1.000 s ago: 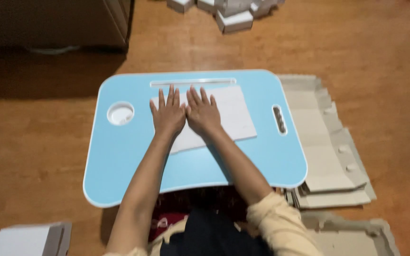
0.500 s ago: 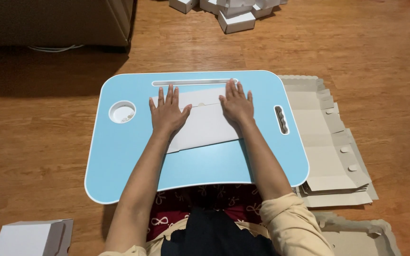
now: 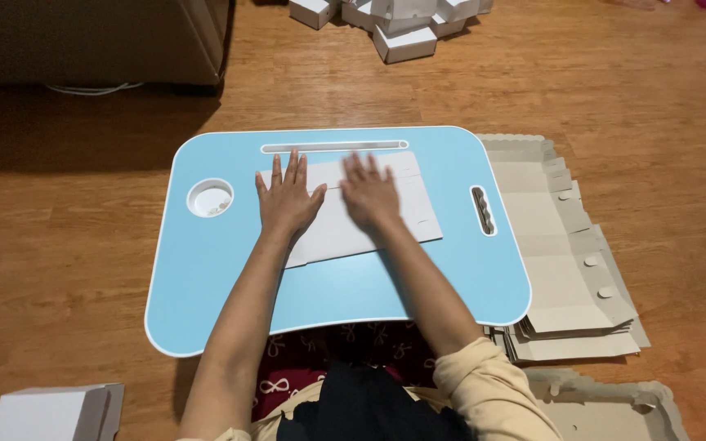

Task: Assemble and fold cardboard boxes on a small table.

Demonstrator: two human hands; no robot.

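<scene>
A flat white cardboard sheet (image 3: 406,204) lies on a light blue lap table (image 3: 222,278) in front of me. My left hand (image 3: 288,198) rests palm down on the sheet's left part, fingers spread. My right hand (image 3: 369,194) presses flat on the sheet near its middle, close beside the left hand. Neither hand grips anything. The table has a round cup hole (image 3: 210,198) at the left, a long slot (image 3: 332,148) along the far edge and a handle cut-out (image 3: 484,211) at the right.
A stack of flat brown and white cardboard blanks (image 3: 561,245) lies on the wooden floor to the right of the table. Several folded white boxes (image 3: 402,33) sit at the far side. Another white box (image 3: 55,412) is at the near left. Dark furniture (image 3: 91,41) stands far left.
My right hand slid right across the sheet, then came back left and now lies near the left hand. The left hand stayed in place.
</scene>
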